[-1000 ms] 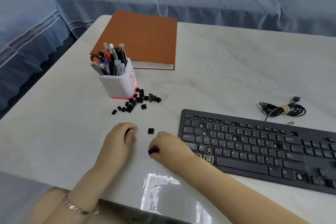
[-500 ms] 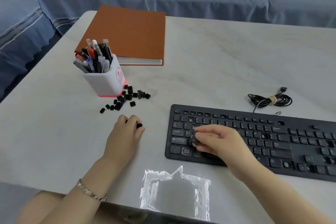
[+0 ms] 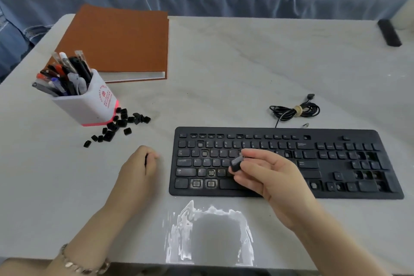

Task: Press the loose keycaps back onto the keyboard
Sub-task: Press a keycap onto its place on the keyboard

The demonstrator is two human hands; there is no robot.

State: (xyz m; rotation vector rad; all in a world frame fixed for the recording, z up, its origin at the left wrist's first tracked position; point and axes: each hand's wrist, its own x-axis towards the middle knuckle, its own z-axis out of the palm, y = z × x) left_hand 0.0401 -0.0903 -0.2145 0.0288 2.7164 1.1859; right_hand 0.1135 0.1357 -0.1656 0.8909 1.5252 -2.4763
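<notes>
A black keyboard (image 3: pixel 313 163) lies on the grey table with several bare key sockets, some at its lower left and some at its right end. My right hand (image 3: pixel 264 175) hovers over the keyboard's left-middle rows, pinching a black keycap (image 3: pixel 236 163) between thumb and fingers. My left hand (image 3: pixel 139 166) rests curled on the table just left of the keyboard, with something small and dark showing between its fingers. A heap of loose black keycaps (image 3: pixel 118 126) lies beside the pen holder.
A white pen holder (image 3: pixel 87 103) full of pens stands at the left, an orange book (image 3: pixel 118 40) behind it. A coiled black cable (image 3: pixel 295 111) lies behind the keyboard. A dark remote (image 3: pixel 389 32) sits far right. A glare patch (image 3: pixel 210 235) marks the near edge.
My right hand carried a keycap from the table left of the keyboard onto it, then further right over the letter rows. The single keycap beside my left hand is gone from view.
</notes>
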